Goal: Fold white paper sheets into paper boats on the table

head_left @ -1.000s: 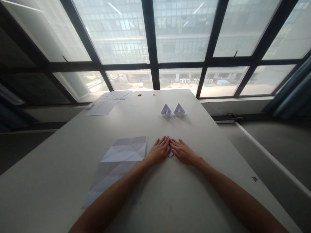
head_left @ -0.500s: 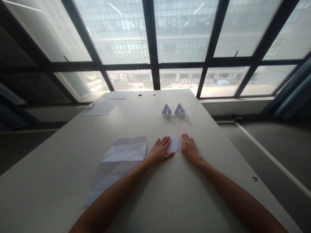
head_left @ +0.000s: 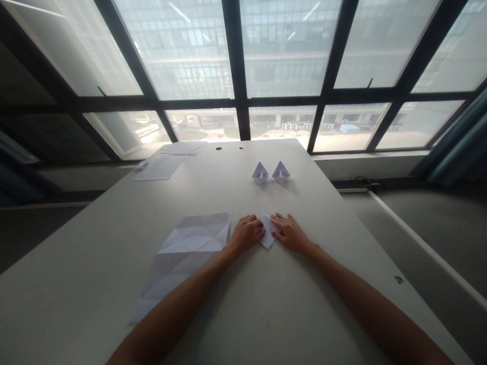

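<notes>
A small folded piece of white paper (head_left: 268, 237) lies on the pale table (head_left: 289, 304), between my two hands. My left hand (head_left: 246, 233) rests on its left edge with the fingers curled in, pinching the paper. From the right, my right hand (head_left: 291, 233) lies flat, its fingers stretched out over the paper's right side. Two finished white paper boats (head_left: 260, 173) (head_left: 281, 172) stand side by side farther back on the table.
A creased, partly unfolded white sheet (head_left: 190, 248) lies left of my left hand. More flat sheets (head_left: 162, 167) lie at the table's far left corner. Dark-framed windows run behind the table; its right edge drops to a grey floor.
My right hand pulled away to the right, uncovering the folded paper, then came back onto it. My left hand's fingers went from flat to curled on the paper's edge.
</notes>
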`<state>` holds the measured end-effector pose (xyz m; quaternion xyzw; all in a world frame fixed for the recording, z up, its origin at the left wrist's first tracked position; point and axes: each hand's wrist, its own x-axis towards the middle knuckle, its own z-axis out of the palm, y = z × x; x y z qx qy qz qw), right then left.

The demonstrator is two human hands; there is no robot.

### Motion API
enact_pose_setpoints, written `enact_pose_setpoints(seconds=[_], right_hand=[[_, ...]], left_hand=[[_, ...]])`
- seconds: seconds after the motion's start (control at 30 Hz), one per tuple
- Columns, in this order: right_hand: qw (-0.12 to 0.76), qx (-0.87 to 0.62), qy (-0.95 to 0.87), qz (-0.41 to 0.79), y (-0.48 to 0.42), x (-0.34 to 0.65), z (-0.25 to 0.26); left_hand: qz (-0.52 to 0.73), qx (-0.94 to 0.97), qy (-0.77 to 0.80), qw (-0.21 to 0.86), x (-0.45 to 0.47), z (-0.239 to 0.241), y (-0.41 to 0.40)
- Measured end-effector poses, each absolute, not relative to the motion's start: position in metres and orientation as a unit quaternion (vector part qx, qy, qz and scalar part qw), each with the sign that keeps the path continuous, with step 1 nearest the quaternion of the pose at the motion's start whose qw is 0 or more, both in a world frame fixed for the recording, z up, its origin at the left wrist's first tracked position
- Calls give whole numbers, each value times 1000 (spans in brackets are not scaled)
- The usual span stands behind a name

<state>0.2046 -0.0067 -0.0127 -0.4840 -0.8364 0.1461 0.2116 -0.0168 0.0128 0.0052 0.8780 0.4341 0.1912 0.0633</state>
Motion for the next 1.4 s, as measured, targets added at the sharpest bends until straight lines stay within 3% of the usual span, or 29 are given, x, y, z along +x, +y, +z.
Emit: enact_pose_setpoints(seconds=[0.47, 1.4], right_hand=[[214, -460, -845, 171, -9, 207, -8], [169, -458, -856, 171, -11, 207, -3]], left_hand=[[90, 916, 389, 40, -18, -7, 10], [106, 905, 408, 45, -17, -10, 11]])
